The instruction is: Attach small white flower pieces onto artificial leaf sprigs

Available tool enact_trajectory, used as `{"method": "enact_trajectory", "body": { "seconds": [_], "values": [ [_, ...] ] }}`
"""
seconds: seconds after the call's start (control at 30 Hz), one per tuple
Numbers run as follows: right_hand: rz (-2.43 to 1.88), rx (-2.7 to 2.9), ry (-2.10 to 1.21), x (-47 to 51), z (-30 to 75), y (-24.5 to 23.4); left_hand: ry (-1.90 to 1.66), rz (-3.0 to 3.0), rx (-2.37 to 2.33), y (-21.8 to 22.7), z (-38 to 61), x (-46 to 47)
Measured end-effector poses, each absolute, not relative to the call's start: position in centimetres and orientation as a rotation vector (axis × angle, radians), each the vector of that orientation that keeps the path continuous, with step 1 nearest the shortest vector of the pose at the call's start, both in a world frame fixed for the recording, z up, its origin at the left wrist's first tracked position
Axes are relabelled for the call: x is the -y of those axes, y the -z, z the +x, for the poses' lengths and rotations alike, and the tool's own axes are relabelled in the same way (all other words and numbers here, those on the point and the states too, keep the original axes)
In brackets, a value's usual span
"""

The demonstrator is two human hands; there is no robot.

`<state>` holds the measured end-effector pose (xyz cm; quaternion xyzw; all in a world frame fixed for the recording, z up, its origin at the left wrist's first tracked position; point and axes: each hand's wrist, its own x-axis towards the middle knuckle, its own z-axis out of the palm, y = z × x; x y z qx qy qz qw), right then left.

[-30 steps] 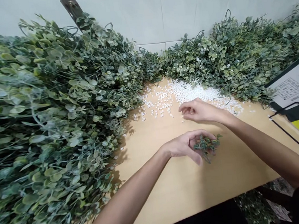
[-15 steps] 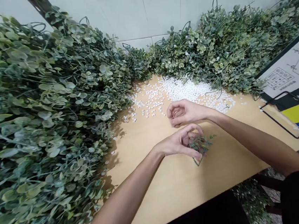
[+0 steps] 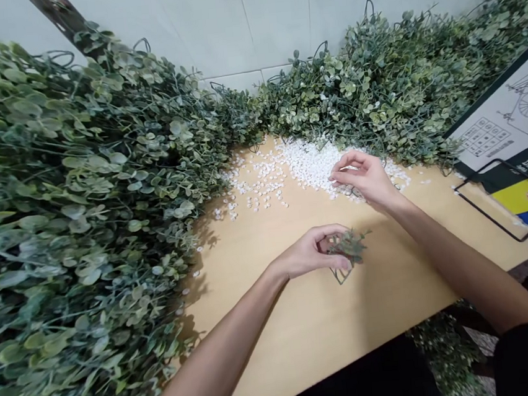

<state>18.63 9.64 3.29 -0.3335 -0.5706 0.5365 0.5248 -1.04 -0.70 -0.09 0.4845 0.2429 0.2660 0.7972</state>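
Sprig (image 3: 349, 247) of small green leaves on a thin wire stem is pinched between the thumb and curled fingers of the left hand (image 3: 313, 254), just above the table (image 3: 314, 330). The step in hand is judged to be fetching a bead: the right hand (image 3: 365, 177) is reached beyond the left, fingers narrowed over the white beads (image 3: 310, 163); whether one is gripped cannot be told. A fine pinch would next be called for.
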Motion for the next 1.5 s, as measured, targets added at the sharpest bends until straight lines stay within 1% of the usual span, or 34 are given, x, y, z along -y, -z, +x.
{"method": "enact_trajectory", "body": {
  "seconds": [0.1, 0.27, 0.43, 0.7, 0.87, 1.07, 1.3, 1.5],
  "values": [
    [-0.799, 1.317, -1.303, -9.2, 19.2, -2.4, -0.740, 1.020, -0.576, 0.0, -0.6, 0.8],
    [-0.624, 1.246, -1.541, -8.4, 20.1, -2.5, -1.004, 0.978, -0.766, 0.0, 0.4, 1.0],
    [-0.504, 1.265, -1.713, -8.0, 20.6, -2.8, -1.116, 0.969, -0.875, 0.2, 0.7, 0.9],
    [-0.532, 1.333, -1.789, -8.6, 21.5, -2.3, -1.294, 0.943, -0.915, 0.8, 0.7, 0.3],
    [-0.549, 1.372, -1.768, -8.5, 21.9, -2.5, -1.304, 0.979, -0.953, 0.5, 0.7, 0.4],
    [-0.600, 1.364, -1.605, -8.2, 21.0, -2.2, -1.268, 1.022, -0.974, -0.1, 0.8, 0.9],
    [-0.464, 1.426, -1.702, -7.2, 19.8, -2.0, -1.237, 1.059, -0.916, 0.0, 0.5, 0.8],
    [-0.554, 1.375, -1.603, -7.6, 20.1, -1.5, -1.322, 0.930, -0.946, 0.7, 0.5, 0.2]
  ]
}}
